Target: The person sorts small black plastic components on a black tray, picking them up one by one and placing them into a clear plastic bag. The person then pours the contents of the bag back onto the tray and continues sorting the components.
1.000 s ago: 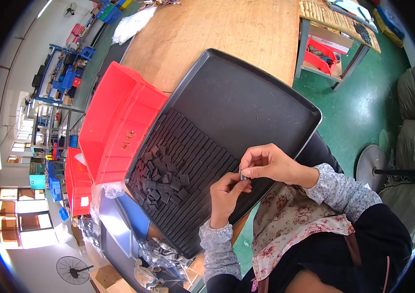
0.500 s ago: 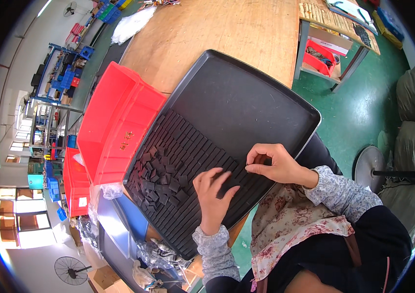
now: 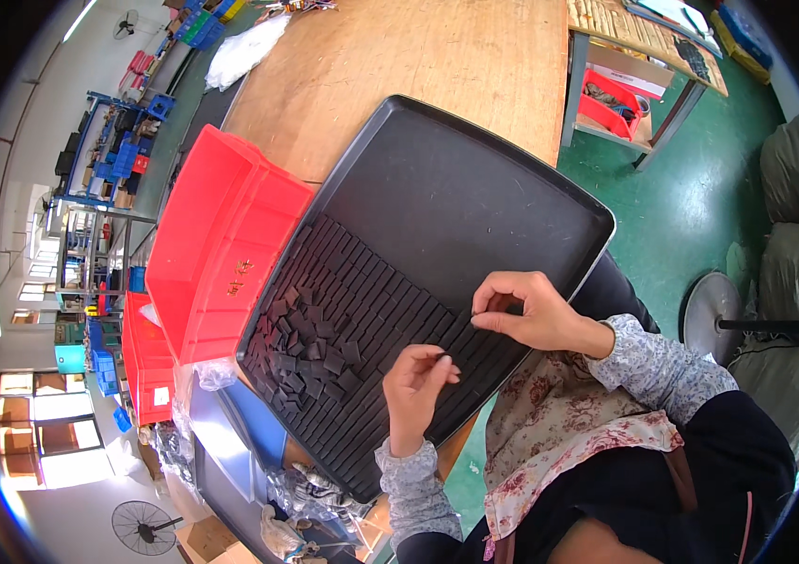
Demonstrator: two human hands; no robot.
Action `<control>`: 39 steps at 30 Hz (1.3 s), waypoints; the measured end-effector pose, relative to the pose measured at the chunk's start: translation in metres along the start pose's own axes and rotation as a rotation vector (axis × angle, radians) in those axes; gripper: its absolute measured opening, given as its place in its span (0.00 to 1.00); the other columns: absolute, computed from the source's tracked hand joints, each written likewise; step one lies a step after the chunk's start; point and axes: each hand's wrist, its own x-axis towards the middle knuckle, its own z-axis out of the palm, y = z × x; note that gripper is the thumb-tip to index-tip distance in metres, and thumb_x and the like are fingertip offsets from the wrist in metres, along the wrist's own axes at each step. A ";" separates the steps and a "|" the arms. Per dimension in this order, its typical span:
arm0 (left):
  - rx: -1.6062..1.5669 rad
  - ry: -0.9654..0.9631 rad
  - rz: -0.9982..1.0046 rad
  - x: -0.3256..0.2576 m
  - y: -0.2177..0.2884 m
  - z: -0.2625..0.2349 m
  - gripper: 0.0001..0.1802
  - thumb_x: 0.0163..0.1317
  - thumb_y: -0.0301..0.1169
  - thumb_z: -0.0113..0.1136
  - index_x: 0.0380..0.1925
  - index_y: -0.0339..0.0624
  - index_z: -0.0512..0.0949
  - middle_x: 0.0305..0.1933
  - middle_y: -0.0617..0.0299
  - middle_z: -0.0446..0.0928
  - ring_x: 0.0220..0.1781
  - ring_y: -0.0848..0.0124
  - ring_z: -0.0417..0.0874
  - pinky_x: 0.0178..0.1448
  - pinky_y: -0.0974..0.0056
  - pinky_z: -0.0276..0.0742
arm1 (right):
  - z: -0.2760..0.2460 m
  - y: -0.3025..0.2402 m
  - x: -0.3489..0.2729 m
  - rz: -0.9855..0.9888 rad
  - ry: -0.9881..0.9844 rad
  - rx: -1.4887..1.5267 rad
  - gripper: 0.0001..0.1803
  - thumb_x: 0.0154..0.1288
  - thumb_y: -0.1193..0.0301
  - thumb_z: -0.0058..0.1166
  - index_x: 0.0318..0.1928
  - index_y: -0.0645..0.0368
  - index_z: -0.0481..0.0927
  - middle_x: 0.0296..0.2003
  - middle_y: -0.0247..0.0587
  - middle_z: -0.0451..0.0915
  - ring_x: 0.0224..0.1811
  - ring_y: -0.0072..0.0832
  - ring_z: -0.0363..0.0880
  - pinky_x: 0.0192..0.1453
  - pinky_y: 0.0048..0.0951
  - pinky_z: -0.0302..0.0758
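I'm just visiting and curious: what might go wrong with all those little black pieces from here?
Perhaps two things. The left hand is over the neat rows of black pieces, so a brush of its fingers might knock some out of line. And the black tray seems to jut past the edge of the wooden table, so a bump could tilt it and make the loose heap of pieces slide.

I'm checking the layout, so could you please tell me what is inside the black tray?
The black tray holds rows of dark pieces and a loose pile of similar ones. What lies beneath the pile, the left hand and the right hand is covered.
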 end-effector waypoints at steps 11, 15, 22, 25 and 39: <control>-0.057 -0.052 0.008 0.000 -0.007 0.009 0.11 0.58 0.17 0.65 0.41 0.30 0.77 0.42 0.52 0.81 0.38 0.70 0.84 0.45 0.69 0.82 | 0.015 0.000 -0.003 0.201 -0.239 0.446 0.06 0.66 0.74 0.61 0.39 0.63 0.80 0.34 0.30 0.80 0.37 0.15 0.77 0.44 0.19 0.75; 0.017 -0.082 -0.070 -0.002 -0.012 0.001 0.11 0.56 0.16 0.67 0.40 0.28 0.79 0.39 0.56 0.82 0.38 0.72 0.84 0.46 0.69 0.81 | 0.015 0.002 -0.004 0.246 -0.298 0.441 0.05 0.66 0.74 0.61 0.39 0.63 0.80 0.35 0.30 0.80 0.37 0.14 0.77 0.44 0.19 0.75; 0.068 -0.093 -0.005 -0.002 -0.009 0.004 0.11 0.58 0.19 0.67 0.41 0.29 0.80 0.38 0.60 0.82 0.37 0.75 0.82 0.43 0.71 0.80 | 0.016 -0.001 -0.002 -0.162 -0.245 -0.055 0.05 0.57 0.79 0.63 0.34 0.62 0.79 0.36 0.36 0.81 0.37 0.28 0.80 0.42 0.28 0.77; 0.023 -0.080 -0.012 -0.003 -0.009 0.004 0.11 0.59 0.20 0.67 0.42 0.29 0.80 0.39 0.60 0.81 0.37 0.75 0.82 0.42 0.71 0.79 | 0.015 -0.002 0.000 -0.380 -0.249 -0.217 0.06 0.52 0.80 0.62 0.32 0.61 0.79 0.38 0.40 0.80 0.39 0.38 0.80 0.41 0.34 0.77; 0.226 0.005 0.203 -0.026 0.013 0.000 0.15 0.65 0.23 0.60 0.52 0.33 0.78 0.50 0.55 0.79 0.48 0.70 0.81 0.52 0.68 0.77 | 0.022 0.014 0.040 -0.124 0.086 -0.418 0.08 0.54 0.80 0.61 0.36 0.62 0.79 0.27 0.45 0.79 0.30 0.39 0.81 0.36 0.36 0.77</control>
